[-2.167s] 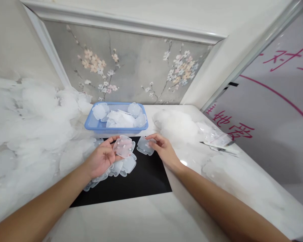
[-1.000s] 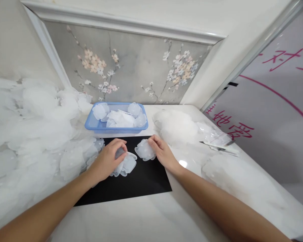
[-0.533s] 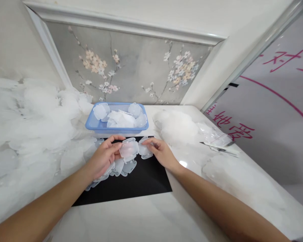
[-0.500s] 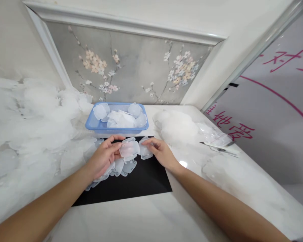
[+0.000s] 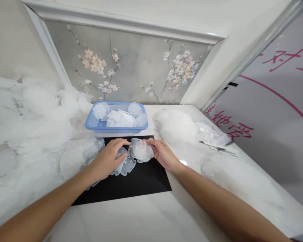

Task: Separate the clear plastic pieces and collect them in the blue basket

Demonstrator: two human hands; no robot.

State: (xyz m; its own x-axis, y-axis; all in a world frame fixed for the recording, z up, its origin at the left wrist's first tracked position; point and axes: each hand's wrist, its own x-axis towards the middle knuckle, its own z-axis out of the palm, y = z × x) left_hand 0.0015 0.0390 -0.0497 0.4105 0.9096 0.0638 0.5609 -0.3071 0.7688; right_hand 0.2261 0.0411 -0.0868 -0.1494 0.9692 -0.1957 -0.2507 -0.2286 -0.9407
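Both hands meet over a black mat (image 5: 141, 181) on a white marble table. My left hand (image 5: 107, 162) lies palm down, its fingertips touching a small stack of translucent white plastic pieces (image 5: 140, 150). My right hand (image 5: 163, 154) pinches the right side of that same stack. Under my left hand a fanned row of similar pieces (image 5: 123, 164) lies on the mat.
A blue plastic basket (image 5: 93, 125) holding several such pieces stands just behind the mat. A big heap of translucent pieces (image 5: 37, 134) fills the table's left. More pieces (image 5: 176, 126) and clear plastic bags (image 5: 214, 137) lie on the right, by a white board with red writing (image 5: 272, 101).
My left hand turned palm down and moved the piece it held to the right, onto the piece in my right hand. The two pieces now sit together between both hands.
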